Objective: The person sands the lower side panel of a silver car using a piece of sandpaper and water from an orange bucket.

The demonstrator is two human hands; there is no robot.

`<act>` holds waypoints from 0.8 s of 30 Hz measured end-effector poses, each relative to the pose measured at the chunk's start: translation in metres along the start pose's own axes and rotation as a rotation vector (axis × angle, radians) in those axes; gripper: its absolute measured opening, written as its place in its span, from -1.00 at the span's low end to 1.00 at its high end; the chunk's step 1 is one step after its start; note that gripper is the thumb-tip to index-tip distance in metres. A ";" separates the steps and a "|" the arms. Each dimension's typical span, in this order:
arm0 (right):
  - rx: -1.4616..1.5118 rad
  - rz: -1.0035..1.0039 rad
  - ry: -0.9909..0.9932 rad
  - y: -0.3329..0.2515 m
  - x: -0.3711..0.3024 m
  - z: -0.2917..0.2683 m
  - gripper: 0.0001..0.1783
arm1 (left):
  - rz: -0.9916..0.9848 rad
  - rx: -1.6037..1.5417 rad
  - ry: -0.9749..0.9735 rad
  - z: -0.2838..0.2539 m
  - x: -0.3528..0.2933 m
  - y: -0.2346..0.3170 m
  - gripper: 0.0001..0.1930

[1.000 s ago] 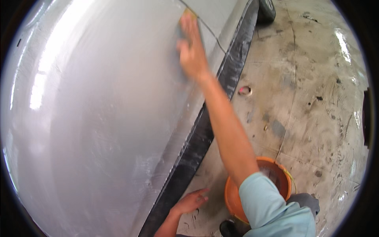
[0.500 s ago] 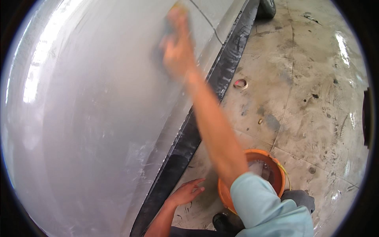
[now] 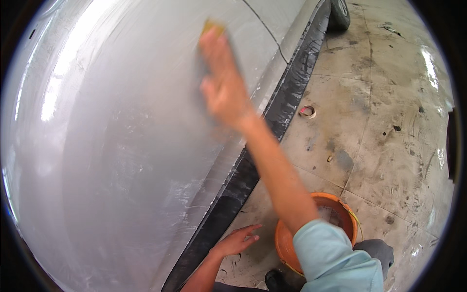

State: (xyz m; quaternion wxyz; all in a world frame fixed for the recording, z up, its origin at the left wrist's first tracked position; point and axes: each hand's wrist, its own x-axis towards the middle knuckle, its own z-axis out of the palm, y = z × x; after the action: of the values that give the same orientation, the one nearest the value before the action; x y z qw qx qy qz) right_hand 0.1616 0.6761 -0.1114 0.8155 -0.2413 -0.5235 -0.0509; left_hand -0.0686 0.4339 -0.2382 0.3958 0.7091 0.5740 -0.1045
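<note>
My right hand reaches far up over a wet, pale grey car side panel. Under its outstretched fingers is a yellow sponge-like pad, pressed to the panel. Motion blurs the pad, and most of it is hidden by the hand. Low down, my left hand is by the black lower sill of the car, fingers extended and holding nothing. Whether its wrist rests on the sill I cannot tell.
Beneath my right arm stands an orange bucket with cloudy water and a yellowish handle. A roll of tape lies on the stained tile floor. Part of a wheel shows at the far end of the sill.
My right hand, with the pad, has slid a little left and nearer across the panel. The whole view has shifted slightly. My left hand keeps nearly the same pose.
</note>
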 end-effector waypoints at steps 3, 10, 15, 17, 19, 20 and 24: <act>0.105 0.269 0.139 0.059 0.061 -0.034 -0.26 | 0.025 0.047 -0.024 0.000 0.005 0.000 -0.50; 0.118 0.019 0.032 -0.012 -0.006 0.010 -0.24 | 0.028 0.008 0.001 0.008 0.002 -0.006 -0.52; -0.107 0.290 0.097 0.070 0.063 -0.025 -0.30 | 0.062 0.038 -0.013 0.005 0.010 -0.010 -0.50; -0.044 0.333 0.107 0.038 0.024 -0.007 -0.15 | 0.090 0.072 0.024 0.004 0.020 -0.001 -0.50; 0.052 0.170 -0.027 -0.015 -0.025 0.011 -0.13 | 0.012 0.015 -0.020 0.008 0.007 -0.008 -0.49; 0.043 0.111 -0.061 -0.021 -0.028 0.008 -0.14 | -0.012 0.015 -0.040 0.002 0.003 -0.006 -0.49; -0.067 0.214 0.098 0.055 0.044 -0.026 -0.20 | 0.022 0.036 -0.014 0.006 0.002 -0.007 -0.49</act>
State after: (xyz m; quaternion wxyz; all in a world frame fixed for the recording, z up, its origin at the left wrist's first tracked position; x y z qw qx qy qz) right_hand 0.2219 0.7205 -0.1000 0.8324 -0.3202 -0.4523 0.0071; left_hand -0.0726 0.4313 -0.2462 0.3882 0.7218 0.5612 -0.1155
